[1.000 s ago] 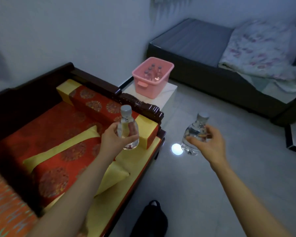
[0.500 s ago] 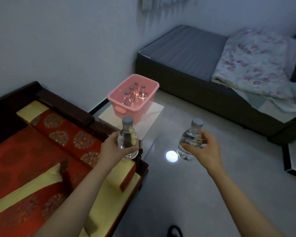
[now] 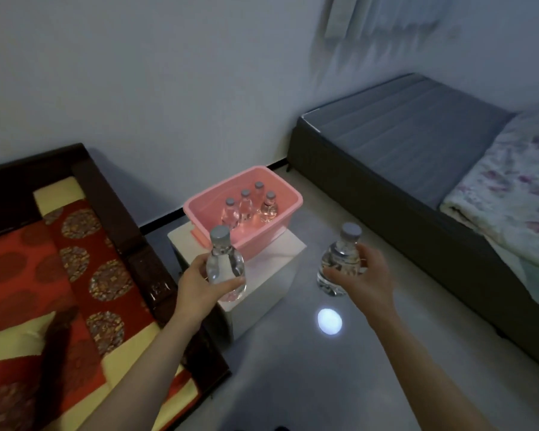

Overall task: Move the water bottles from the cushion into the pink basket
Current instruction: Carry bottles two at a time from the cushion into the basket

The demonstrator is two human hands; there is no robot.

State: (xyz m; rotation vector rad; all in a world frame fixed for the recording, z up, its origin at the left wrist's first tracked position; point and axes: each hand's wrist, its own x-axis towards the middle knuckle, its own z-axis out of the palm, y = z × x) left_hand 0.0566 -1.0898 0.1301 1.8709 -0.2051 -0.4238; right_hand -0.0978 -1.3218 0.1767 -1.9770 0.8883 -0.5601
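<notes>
My left hand [image 3: 199,286] grips a clear water bottle [image 3: 224,262] with a grey cap, held upright just in front of the pink basket [image 3: 287,209]. My right hand [image 3: 364,275] holds a second clear bottle [image 3: 339,259] upright over the floor, to the right of the basket. The basket stands on a white block [image 3: 280,256] and holds several upright bottles [image 3: 249,205]. The red and yellow cushion [image 3: 44,275] lies at the left on a dark wooden sofa.
The sofa's dark wooden armrest [image 3: 140,256] runs between the cushion and the white block. A low grey bed [image 3: 417,144] with a floral blanket [image 3: 517,188] fills the right side. A bright light spot [image 3: 330,320] shines on the glossy grey floor.
The view has swung right and closer to the basket. Both hands, each still holding its bottle, now sit nearer the basket, the left one right at its front.
</notes>
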